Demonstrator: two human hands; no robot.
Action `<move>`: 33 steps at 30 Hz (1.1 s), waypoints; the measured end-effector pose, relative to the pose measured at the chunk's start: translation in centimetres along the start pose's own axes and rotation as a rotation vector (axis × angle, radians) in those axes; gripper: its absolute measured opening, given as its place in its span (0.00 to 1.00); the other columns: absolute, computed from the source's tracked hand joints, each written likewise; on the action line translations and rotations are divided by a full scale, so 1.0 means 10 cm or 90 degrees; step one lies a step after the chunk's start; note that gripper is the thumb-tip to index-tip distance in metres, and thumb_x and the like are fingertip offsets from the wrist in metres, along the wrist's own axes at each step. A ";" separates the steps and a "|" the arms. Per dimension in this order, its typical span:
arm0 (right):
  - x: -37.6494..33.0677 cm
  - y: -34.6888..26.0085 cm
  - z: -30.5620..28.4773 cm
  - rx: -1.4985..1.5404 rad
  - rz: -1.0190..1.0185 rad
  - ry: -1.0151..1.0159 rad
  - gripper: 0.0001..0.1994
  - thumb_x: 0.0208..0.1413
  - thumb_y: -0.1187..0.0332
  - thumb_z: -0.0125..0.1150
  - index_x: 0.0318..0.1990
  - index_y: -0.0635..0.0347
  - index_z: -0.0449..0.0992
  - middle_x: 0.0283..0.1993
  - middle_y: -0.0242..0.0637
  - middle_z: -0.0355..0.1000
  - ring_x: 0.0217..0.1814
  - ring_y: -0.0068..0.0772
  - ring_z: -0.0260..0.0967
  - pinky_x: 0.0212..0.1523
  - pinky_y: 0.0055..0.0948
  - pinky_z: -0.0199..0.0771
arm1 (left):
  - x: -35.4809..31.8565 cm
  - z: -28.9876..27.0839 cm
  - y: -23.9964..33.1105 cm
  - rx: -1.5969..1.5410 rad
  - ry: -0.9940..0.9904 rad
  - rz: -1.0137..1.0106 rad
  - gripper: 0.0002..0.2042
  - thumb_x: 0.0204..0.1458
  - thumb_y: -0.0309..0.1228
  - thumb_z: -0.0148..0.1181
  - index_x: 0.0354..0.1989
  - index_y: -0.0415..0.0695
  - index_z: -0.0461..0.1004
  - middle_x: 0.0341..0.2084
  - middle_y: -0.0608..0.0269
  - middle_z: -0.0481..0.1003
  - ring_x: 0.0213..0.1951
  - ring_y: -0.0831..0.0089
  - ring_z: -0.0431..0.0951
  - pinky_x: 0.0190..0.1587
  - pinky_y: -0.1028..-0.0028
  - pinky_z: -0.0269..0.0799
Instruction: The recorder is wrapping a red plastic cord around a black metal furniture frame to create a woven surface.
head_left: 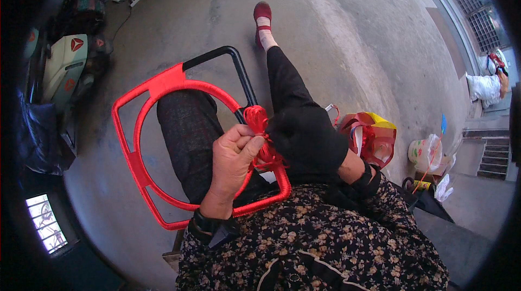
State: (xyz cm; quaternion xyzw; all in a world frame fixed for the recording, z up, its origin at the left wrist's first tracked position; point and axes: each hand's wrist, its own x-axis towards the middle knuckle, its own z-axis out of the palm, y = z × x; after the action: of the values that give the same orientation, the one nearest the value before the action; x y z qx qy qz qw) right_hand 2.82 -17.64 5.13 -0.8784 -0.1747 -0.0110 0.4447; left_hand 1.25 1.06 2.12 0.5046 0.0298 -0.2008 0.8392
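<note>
The concrete floor (347, 25) spreads beneath the seated worker, whose dark-trousered left thigh (187, 139) lies under a rounded rectangular frame (168, 80) with an inner ring (142, 128); the lap probably steadies it, its near edge close to the floral top (336, 226). Red cord covers most of the frame, leaving the far right corner black. A red-and-yellow bag (385, 144) sits beside the right hip, perhaps for easy reach. The right hand (312, 136), apparently black-gloved, is up against the bunched red cord (256, 118), but its fingers are hidden, so I cannot tell its grip. The bare left hand (228, 161) pinches that bunch between thumb and fingers at the frame's right side, seemingly keeping the strands together.
</note>
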 end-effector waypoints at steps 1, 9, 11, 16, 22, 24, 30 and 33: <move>0.00 0.00 0.00 0.005 0.037 0.016 0.07 0.44 0.66 0.63 0.32 0.55 0.78 0.27 0.37 0.74 0.29 0.38 0.73 0.31 0.32 0.71 | 0.00 0.00 0.00 -0.012 0.005 0.000 0.06 0.55 0.23 0.56 0.40 0.37 0.69 0.30 0.62 0.77 0.30 0.82 0.76 0.32 0.81 0.74; -0.03 0.03 0.03 0.080 0.060 0.060 0.06 0.46 0.69 0.63 0.33 0.57 0.79 0.29 0.39 0.75 0.30 0.36 0.74 0.33 0.30 0.72 | -0.01 0.03 0.03 -0.070 -0.003 0.001 0.10 0.56 0.24 0.55 0.45 0.36 0.67 0.34 0.61 0.76 0.34 0.78 0.78 0.37 0.79 0.75; -0.03 -0.01 0.02 0.094 0.000 0.041 0.06 0.46 0.69 0.63 0.34 0.57 0.79 0.30 0.38 0.75 0.31 0.36 0.74 0.33 0.30 0.73 | 0.00 0.02 0.02 -0.063 -0.004 0.015 0.10 0.56 0.23 0.55 0.46 0.36 0.67 0.35 0.61 0.76 0.34 0.79 0.77 0.38 0.79 0.74; -0.01 0.03 -0.01 0.025 -0.101 0.000 0.09 0.43 0.74 0.64 0.35 0.57 0.77 0.31 0.37 0.75 0.31 0.36 0.75 0.32 0.30 0.73 | -0.01 0.06 0.04 -0.026 -0.003 0.013 0.11 0.56 0.23 0.55 0.47 0.36 0.66 0.35 0.63 0.75 0.34 0.81 0.76 0.38 0.80 0.74; 0.02 0.01 -0.10 -0.174 -0.213 -0.069 0.12 0.39 0.72 0.64 0.36 0.56 0.75 0.27 0.35 0.73 0.29 0.37 0.73 0.31 0.31 0.71 | -0.02 0.06 0.04 0.035 0.004 -0.006 0.11 0.56 0.23 0.54 0.48 0.37 0.66 0.34 0.65 0.75 0.32 0.83 0.75 0.34 0.82 0.72; 0.04 0.01 -0.09 -0.217 -0.206 -0.112 0.12 0.38 0.71 0.63 0.35 0.55 0.75 0.26 0.35 0.72 0.28 0.38 0.72 0.30 0.32 0.70 | -0.02 0.06 0.04 0.058 0.002 -0.008 0.11 0.56 0.23 0.54 0.47 0.37 0.66 0.33 0.66 0.76 0.31 0.83 0.75 0.33 0.82 0.72; 0.05 -0.01 -0.03 -0.171 -0.118 -0.104 0.10 0.38 0.70 0.63 0.33 0.55 0.75 0.27 0.37 0.72 0.27 0.39 0.72 0.29 0.33 0.69 | -0.03 0.03 0.02 0.046 -0.004 -0.019 0.09 0.56 0.25 0.55 0.44 0.38 0.67 0.30 0.67 0.76 0.29 0.84 0.74 0.32 0.83 0.71; 0.03 0.05 0.01 -0.119 -0.086 -0.072 0.11 0.39 0.71 0.63 0.34 0.56 0.76 0.27 0.37 0.73 0.28 0.39 0.72 0.30 0.32 0.69 | -0.02 0.03 0.03 0.047 -0.004 -0.018 0.09 0.56 0.25 0.56 0.44 0.38 0.68 0.28 0.68 0.75 0.27 0.85 0.74 0.30 0.84 0.70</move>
State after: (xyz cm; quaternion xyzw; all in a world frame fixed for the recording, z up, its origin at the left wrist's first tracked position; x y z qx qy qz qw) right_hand 3.27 -17.75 4.71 -0.9015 -0.2565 -0.0074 0.3485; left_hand 1.08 1.01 2.54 0.5340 0.0266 -0.2150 0.8172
